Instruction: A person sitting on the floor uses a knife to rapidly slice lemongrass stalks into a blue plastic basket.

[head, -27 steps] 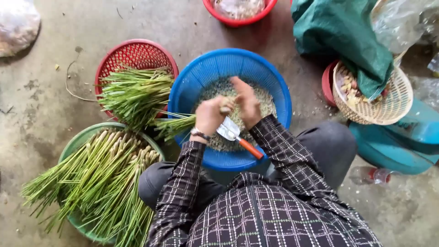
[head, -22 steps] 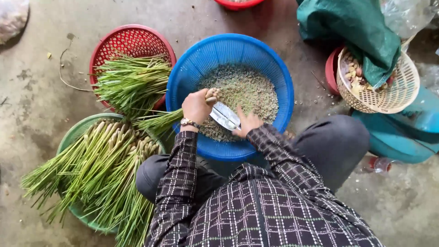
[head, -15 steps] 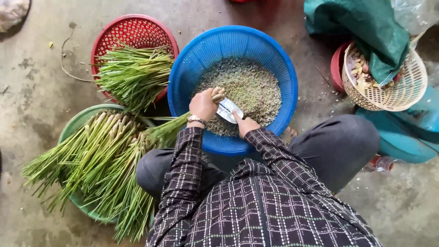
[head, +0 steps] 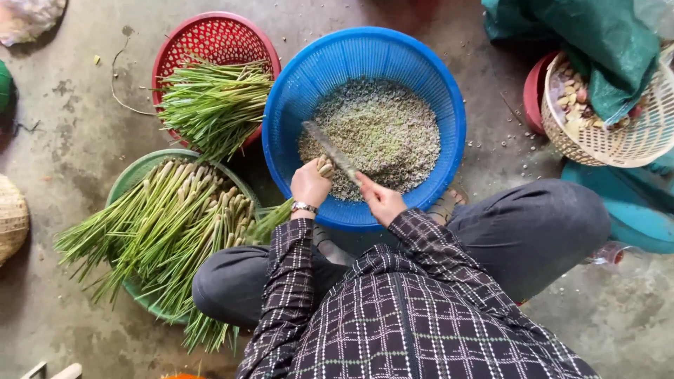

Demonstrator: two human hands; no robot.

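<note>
Hands first: our left hand (head: 309, 185) grips a bunch of green stalks (head: 319, 168) at the near rim of the blue basket (head: 295, 112); our right hand (head: 380, 201) is closed on a knife (head: 331, 151), blade raised over the chopped pieces (head: 382, 130). Beyond, at left, a red basket (head: 210, 38) holds cut greens (head: 210, 102).

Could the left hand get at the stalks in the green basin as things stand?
Probably yes, but not freely: the left hand is gripping a stalk bundle over the blue basket. The green basin sits just beside that arm with nothing between.
</note>
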